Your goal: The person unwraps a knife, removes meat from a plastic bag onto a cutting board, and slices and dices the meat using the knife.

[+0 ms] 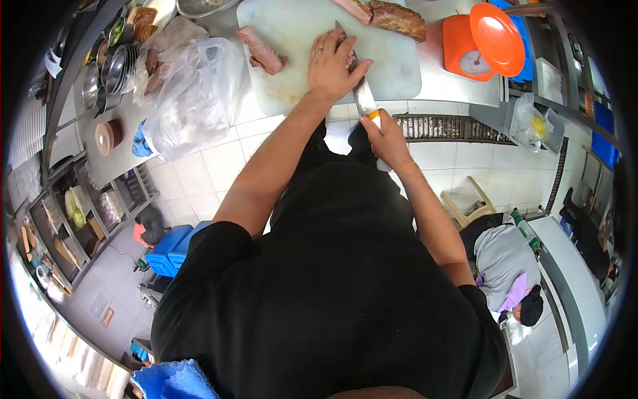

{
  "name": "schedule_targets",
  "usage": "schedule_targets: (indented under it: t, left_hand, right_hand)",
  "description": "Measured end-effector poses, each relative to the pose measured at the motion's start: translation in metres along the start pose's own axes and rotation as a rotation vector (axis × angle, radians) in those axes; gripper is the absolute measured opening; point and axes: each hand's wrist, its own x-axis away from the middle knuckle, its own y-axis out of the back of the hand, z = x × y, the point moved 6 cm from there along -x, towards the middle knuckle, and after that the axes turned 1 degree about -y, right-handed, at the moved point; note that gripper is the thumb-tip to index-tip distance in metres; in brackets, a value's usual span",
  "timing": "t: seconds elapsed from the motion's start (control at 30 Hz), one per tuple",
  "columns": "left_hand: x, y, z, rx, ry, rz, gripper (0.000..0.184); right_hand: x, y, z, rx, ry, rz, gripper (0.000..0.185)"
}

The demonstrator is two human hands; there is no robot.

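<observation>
My right hand [388, 139] grips the yellow-and-white handle of a knife [365, 98] at the near edge of a white cutting board [399, 73]. The blade runs forward across the board, passing under my left hand [330, 69]. That hand is on the board with thumb and fingers spread around a small pinkish piece of meat [350, 60], mostly hidden beneath it. To its left lies a raw, pale pink chunk of meat [262, 51]. At the far side are a browned slab of meat [397, 20] and a paler cut piece [354, 9].
An orange scale [460, 50] with a round pan stands right of the board. Clear plastic bags [196, 100] and stacked dark bowls [121, 68] crowd the left. Below the counter's right side runs a floor grate [458, 128]. A person in grey [503, 259] is behind right.
</observation>
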Motion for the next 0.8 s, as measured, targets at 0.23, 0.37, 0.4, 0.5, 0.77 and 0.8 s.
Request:
schedule_targets:
  t: [0.23, 0.37, 0.4, 0.5, 0.77, 0.8]
  left_hand:
    - [0.013, -0.002, 0.016, 0.024, 0.232, -0.257, 0.02]
    - [0.015, 0.001, 0.025, 0.072, 0.301, -0.365, 0.015]
    - [0.015, 0.003, 0.026, 0.089, 0.316, -0.4, 0.015]
    - [0.014, 0.008, 0.025, 0.163, 0.354, -0.467, 0.016]
    - [0.01, 0.032, 0.017, 0.264, 0.448, -0.633, 0.018]
    - [0.008, 0.048, 0.015, 0.25, 0.416, -0.681, 0.018]
  right_hand:
    - [-0.001, -0.035, 0.007, -0.042, 0.018, 0.098, 0.045]
    - [-0.005, -0.042, 0.016, -0.052, 0.022, 0.164, 0.042]
    - [-0.006, -0.045, 0.019, -0.074, -0.028, 0.21, 0.041]
    - [-0.008, -0.053, 0.019, -0.117, -0.029, 0.269, 0.04]
    - [-0.002, -0.033, 0.04, -0.076, 0.095, 0.297, 0.031]
    - [0.0, -0.033, 0.05, -0.061, 0.125, 0.308, 0.03]
